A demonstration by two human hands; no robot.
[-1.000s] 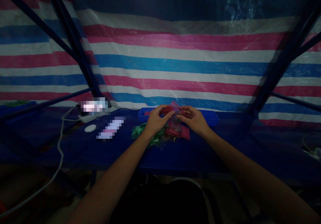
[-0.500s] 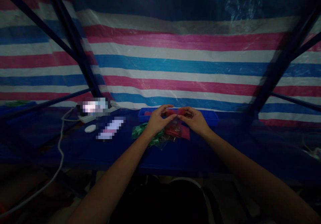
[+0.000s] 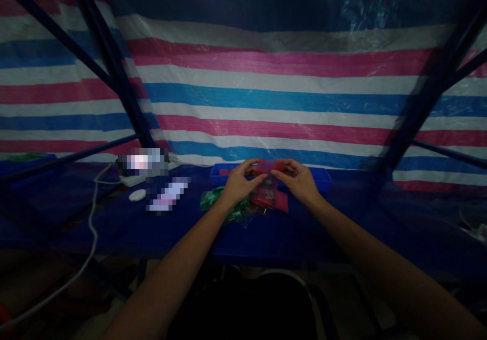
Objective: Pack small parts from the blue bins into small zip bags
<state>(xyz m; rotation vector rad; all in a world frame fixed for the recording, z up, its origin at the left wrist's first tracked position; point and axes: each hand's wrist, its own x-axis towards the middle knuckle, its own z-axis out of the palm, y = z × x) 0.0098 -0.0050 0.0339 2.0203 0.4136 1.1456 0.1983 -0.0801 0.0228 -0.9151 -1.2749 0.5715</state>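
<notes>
My left hand (image 3: pixel 239 182) and my right hand (image 3: pixel 296 180) meet over the blue table (image 3: pixel 182 228), fingers curled in a pinch on a small clear bag with something red inside (image 3: pixel 268 168). Under the hands lies a pile of red packets (image 3: pixel 271 200). Green packets (image 3: pixel 213 198) lie just left of the pile, beside my left wrist. A shallow blue tray (image 3: pixel 319 176) stands right behind my hands. The scene is dim, and the bag's contents are hard to make out.
A white power strip (image 3: pixel 131 178) with a cable (image 3: pixel 90 228) trailing off the front left sits at the back left, with a small white oval object (image 3: pixel 137 195) beside it. A striped tarp (image 3: pixel 266 86) and dark blue frame bars (image 3: pixel 110 61) close off the back.
The bag dropped from tilted up between my fingers to held level, and my two hands drew a little closer together. The arms have hardly moved.
</notes>
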